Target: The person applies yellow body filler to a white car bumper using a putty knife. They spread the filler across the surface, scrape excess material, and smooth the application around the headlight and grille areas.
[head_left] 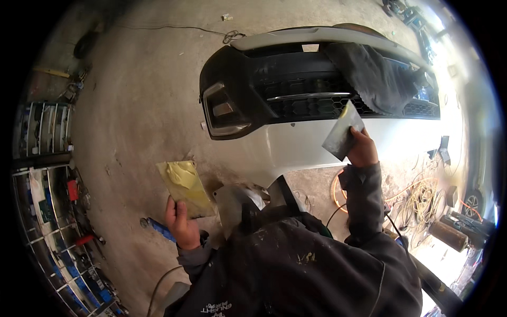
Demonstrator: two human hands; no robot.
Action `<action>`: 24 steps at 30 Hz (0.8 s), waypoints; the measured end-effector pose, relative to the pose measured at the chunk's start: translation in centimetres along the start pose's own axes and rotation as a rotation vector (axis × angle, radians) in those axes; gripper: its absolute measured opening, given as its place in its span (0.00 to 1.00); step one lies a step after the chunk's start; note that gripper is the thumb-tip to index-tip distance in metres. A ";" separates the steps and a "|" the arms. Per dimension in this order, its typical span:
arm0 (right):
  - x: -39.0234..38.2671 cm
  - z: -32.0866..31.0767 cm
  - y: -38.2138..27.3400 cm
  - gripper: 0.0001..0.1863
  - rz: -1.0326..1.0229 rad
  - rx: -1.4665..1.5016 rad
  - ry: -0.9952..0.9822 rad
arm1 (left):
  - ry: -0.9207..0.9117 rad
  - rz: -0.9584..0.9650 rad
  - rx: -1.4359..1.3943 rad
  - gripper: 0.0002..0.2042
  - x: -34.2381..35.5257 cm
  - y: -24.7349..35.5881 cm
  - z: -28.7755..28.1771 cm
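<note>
My left hand point(185, 227) is closed on the lower edge of a flat mixing board point(196, 203). A smeared mound of yellow putty point(182, 178) lies on the board's upper part. Raised at the right, my right hand point(363, 150) pinches a thin grey putty spreader point(339, 135) by its side, and a bit of yellow shows along its far tip. The spreader overlaps a white-and-black car bumper point(311, 145) in front of me; whether it touches the surface I cannot tell. A dark cloth point(375, 79) is draped over the bumper's grille.
Metal shelving point(50, 222) with assorted items runs down the left side. A blue-handled tool point(160, 229) is on the floor near my left hand. Coiled hoses point(420, 195) and a brown cylinder point(448, 235) lie at the right. A black cable point(182, 27) crosses the concrete floor beyond.
</note>
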State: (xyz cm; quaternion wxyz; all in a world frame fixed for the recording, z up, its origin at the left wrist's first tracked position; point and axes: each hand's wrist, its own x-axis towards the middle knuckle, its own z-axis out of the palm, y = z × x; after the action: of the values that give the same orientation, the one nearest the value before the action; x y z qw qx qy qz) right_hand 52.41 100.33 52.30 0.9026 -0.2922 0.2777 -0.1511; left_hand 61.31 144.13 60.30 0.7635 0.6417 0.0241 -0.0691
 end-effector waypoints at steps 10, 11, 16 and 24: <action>1.6 -0.4 1.6 0.18 -0.381 0.507 -0.057 | -0.415 -0.299 -0.097 0.18 18.0 -7.3 4.1; 2.0 0.9 1.9 0.18 -0.410 0.548 -0.147 | -0.483 -0.279 -0.084 0.19 19.7 -8.7 4.2; -1.8 7.2 1.3 0.17 -0.727 -0.171 0.108 | -0.751 -0.322 -0.181 0.18 26.2 -14.8 11.7; 0.4 9.0 9.6 0.22 -0.787 -2.379 -0.081 | -0.988 -0.040 -0.291 0.15 30.3 -18.4 21.3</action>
State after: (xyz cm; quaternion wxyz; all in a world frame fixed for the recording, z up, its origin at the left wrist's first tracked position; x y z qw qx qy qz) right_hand 59.10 111.63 52.34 -0.0183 -0.9923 0.1080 -0.0572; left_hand 87.71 117.83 42.24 0.7637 0.4189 -0.3177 -0.3746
